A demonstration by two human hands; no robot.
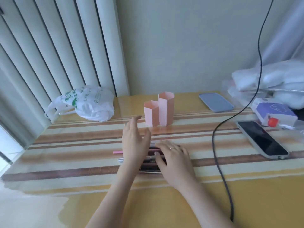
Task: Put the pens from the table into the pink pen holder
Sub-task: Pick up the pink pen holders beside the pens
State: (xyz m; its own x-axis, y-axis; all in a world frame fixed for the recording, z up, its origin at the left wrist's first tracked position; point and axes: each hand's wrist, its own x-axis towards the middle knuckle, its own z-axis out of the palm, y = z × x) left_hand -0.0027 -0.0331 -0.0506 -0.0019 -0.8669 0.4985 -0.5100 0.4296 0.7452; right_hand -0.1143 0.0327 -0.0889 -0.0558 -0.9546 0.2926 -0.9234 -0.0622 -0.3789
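The pink pen holder [158, 111] stands upright mid-table, made of two hexagonal tubes, one taller than the other; nothing shows above their rims. Several pens [150, 162] lie side by side on the striped table, mostly hidden under my hands. A pink pen end [118, 152] and a silvery pen end [120, 160] stick out to the left. My left hand [134, 142] hovers flat over the pens with fingers spread, pointing toward the holder. My right hand [174, 159] rests palm down on the pens, fingers apart, a ring on one finger.
A white plastic bag [88, 106] lies at the back left. A blue phone case [215, 102] and a dark phone [261, 139] lie on the right. A black cable [218, 155] hangs down across the table's right side. Boxes and white packages [276, 112] crowd the far right.
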